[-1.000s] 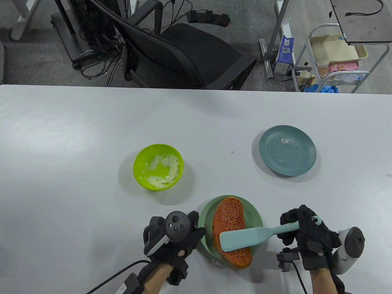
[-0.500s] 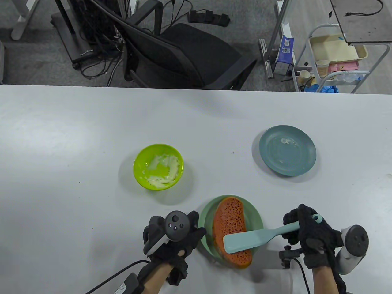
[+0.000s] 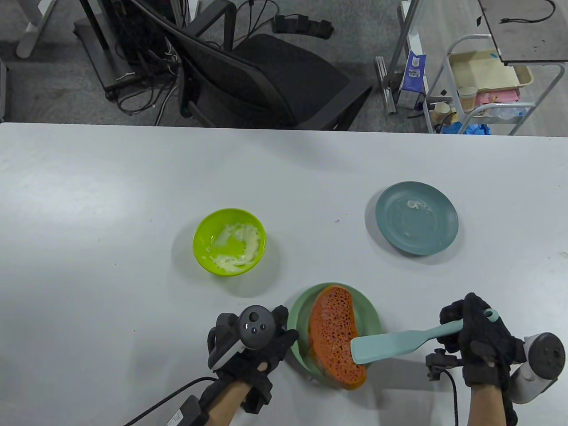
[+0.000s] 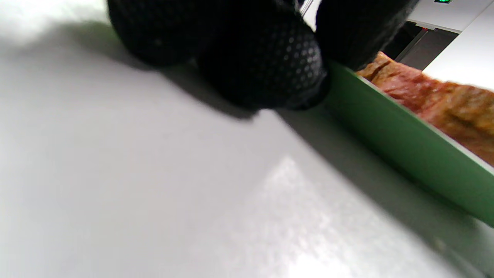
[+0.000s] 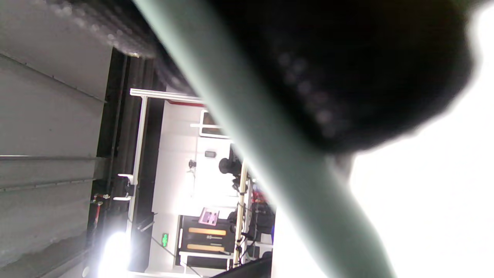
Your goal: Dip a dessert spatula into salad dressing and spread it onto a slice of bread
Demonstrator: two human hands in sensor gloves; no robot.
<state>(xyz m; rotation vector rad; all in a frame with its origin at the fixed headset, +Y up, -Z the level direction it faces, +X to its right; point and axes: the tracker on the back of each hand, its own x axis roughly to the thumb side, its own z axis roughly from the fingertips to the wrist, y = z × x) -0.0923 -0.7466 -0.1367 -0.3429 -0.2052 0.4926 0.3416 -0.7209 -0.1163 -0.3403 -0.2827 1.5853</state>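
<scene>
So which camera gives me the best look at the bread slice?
The table view: the whole orange bread slice shows on the green plate, with the spatula blade over its right edge. The left wrist view catches only a blurred crust edge behind the plate rim. The right wrist view shows none.

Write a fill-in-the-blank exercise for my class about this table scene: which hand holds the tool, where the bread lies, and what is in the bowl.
1. The spatula is held by its handle in the ____ hand.
2. The bread slice lies on the pale ____ plate.
3. The left hand rests at that plate's ____ edge.
4. The white dressing sits in the lime green ____.

Missing words: right; green; left; bowl
</scene>
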